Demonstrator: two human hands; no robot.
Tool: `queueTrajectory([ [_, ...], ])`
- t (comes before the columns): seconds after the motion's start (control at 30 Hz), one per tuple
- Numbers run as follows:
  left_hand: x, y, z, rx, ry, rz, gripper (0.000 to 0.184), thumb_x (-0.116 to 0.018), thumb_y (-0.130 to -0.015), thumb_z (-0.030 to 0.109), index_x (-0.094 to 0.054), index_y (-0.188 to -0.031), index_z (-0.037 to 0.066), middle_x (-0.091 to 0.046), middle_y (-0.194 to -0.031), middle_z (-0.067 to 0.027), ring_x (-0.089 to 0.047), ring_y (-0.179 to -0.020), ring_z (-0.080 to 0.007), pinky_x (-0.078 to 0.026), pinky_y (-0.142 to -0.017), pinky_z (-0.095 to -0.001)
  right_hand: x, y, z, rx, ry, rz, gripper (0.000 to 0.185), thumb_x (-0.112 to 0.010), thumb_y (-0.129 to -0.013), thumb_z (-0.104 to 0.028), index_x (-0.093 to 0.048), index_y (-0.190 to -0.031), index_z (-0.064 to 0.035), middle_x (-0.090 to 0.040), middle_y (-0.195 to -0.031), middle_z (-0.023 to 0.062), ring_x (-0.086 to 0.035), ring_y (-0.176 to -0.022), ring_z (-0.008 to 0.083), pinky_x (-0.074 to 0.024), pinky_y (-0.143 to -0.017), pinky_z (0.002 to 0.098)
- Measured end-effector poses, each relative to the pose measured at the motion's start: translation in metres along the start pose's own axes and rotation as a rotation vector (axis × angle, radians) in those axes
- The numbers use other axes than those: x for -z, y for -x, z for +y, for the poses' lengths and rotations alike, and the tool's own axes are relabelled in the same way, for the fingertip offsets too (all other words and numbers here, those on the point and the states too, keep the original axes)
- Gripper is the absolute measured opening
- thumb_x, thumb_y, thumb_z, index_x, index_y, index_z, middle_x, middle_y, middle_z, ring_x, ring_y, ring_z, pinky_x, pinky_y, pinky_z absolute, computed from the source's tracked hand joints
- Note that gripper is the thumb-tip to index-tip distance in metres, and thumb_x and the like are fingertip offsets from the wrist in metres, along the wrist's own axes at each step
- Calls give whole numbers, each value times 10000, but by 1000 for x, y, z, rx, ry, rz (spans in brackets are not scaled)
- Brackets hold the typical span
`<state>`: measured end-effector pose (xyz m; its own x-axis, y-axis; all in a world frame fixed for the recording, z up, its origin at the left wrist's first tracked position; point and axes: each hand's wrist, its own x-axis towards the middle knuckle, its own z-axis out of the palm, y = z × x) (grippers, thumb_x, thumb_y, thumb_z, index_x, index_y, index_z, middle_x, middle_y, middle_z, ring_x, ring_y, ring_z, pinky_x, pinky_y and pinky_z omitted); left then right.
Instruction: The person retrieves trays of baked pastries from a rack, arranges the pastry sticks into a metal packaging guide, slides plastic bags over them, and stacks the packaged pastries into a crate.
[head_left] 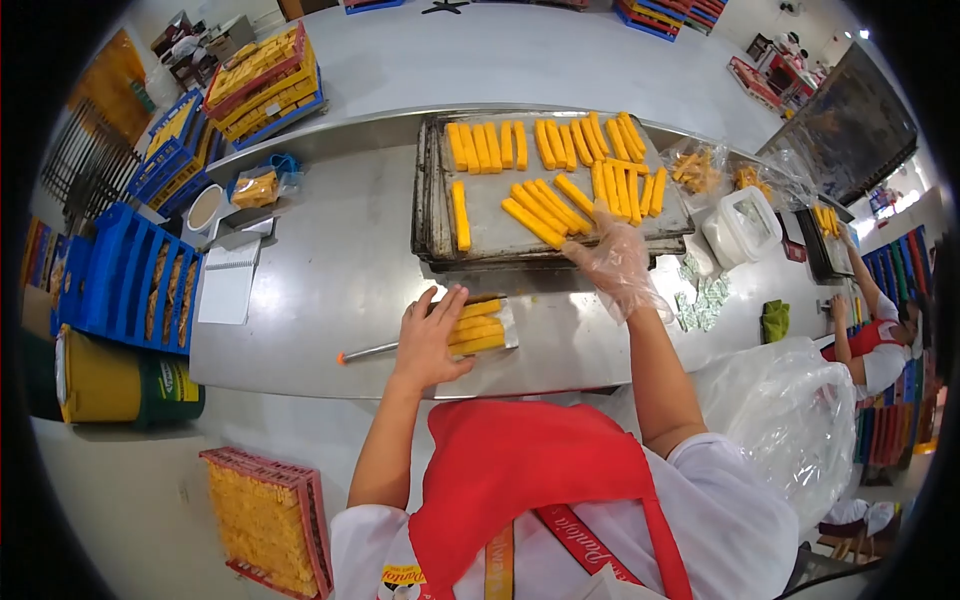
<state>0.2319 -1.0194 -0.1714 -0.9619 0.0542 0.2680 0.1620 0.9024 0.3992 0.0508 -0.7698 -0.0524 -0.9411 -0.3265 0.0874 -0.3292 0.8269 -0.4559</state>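
At twelve to one o'clock in the head view, a metal tray lies on top of a stack of trays on the steel table, with yellow sticks set out on it in rows and small groups. The right hand, in a clear plastic glove, reaches over the tray's near edge from about four o'clock. Its fingers are partly bent at the near ends of the sticks; whether they have closed on one I cannot tell.

Just left of centre, toward eight o'clock, the left hand is bare and lies palm down, fingers extended and thumb held apart, over the left part of a small pack of yellow sticks. It is open rather than closed around the pack. Beside it, a tool with a metal shaft and an orange tip points toward nine o'clock.

Farther out at nine o'clock lies an open notebook, with a cup and a bagged bundle toward ten. A white tub stands at two o'clock, patterned packets and a green cloth lie near three, and a co-worker is beyond them.
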Motion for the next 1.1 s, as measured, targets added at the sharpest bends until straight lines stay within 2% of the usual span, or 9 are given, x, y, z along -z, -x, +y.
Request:
queueTrajectory([
  [0.27,2,1,0,-19,3,9,1079,-827,-528,357,-405,-1492,117,-466,-1501,-98,-409,-1329,-423,-357,-1089,-525,-51,-16,2,110,-13,179,826,-771,-746,-467,-492,-1382,-20,-565,-1305,241,-560,-1205,388,-484,-968,441],
  [0.33,2,-1,0,-21,7,11,1068,-825,-530,355,-414,-1487,118,-466,-1502,-96,-409,-1330,-422,-357,-1090,-524,-48,-20,-5,-27,-129,-4,799,-799,-745,-415,-540,-1361,23,-587,-1305,279,-539,-1263,379,-417,-1070,414],
  [0.4,0,1,-1,-25,25,31,1049,-822,-533,360,-426,-1479,138,-458,-1506,-72,-412,-1320,-402,-361,-1063,-552,-45,-15,-5,-3,-45,-26,795,-768,-753,-443,-540,-1365,10,-579,-1324,245,-570,-1215,375,-457,-1031,412],
  [0.6,-7,2,-7,-47,39,74,1031,-812,-550,354,-424,-1482,139,-481,-1487,-74,-421,-1310,-403,-378,-1045,-545,-73,4,41,34,-664,115,715,-859,-704,-166,-568,-1298,106,-631,-1256,208,-624,-1134,267,-496,-983,333],
  [0.7,-1,1,-4,-30,31,42,1027,-817,-557,345,-421,-1482,142,-475,-1489,-67,-418,-1317,-389,-388,-1036,-528,-52,30,36,-101,-1067,-95,695,-822,-723,-17,-526,-1337,118,-630,-1219,140,-624,-1026,179,-532,-870,278],
  [0.8,-1,1,-5,-22,36,14,1077,-819,-543,333,-387,-1508,130,-451,-1512,-70,-402,-1334,-401,-369,-1078,-510,-35,54,40,-170,-1215,-398,688,-813,-719,-4,-525,-1328,137,-661,-1169,176,-646,-885,154,-535,-736,258],
  [0.9,-3,1,-6,-24,43,21,1104,-835,-537,316,-360,-1519,149,-461,-1501,-65,-402,-1338,-387,-371,-1074,-518,-52,68,47,-283,-1118,-594,701,-813,-689,-22,-523,-1294,182,-689,-1025,171,-656,-813,155,-512,-759,246],
  [1.03,-2,0,-7,-37,68,8,1133,-843,-527,304,-335,-1529,154,-470,-1492,-70,-407,-1334,-383,-375,-1067,-526,-113,58,42,-255,-954,-685,673,-840,-711,-79,-566,-1288,131,-674,-1147,185,-661,-960,191,-530,-801,264],
  [1.1,-3,0,-7,-38,75,3,1141,-843,-523,298,-330,-1532,151,-473,-1489,-76,-408,-1333,-386,-374,-1069,-526,-136,57,21,343,-603,-500,640,-860,-747,-181,-609,-1286,55,-625,-1300,167,-595,-1163,217,-545,-851,298],
])
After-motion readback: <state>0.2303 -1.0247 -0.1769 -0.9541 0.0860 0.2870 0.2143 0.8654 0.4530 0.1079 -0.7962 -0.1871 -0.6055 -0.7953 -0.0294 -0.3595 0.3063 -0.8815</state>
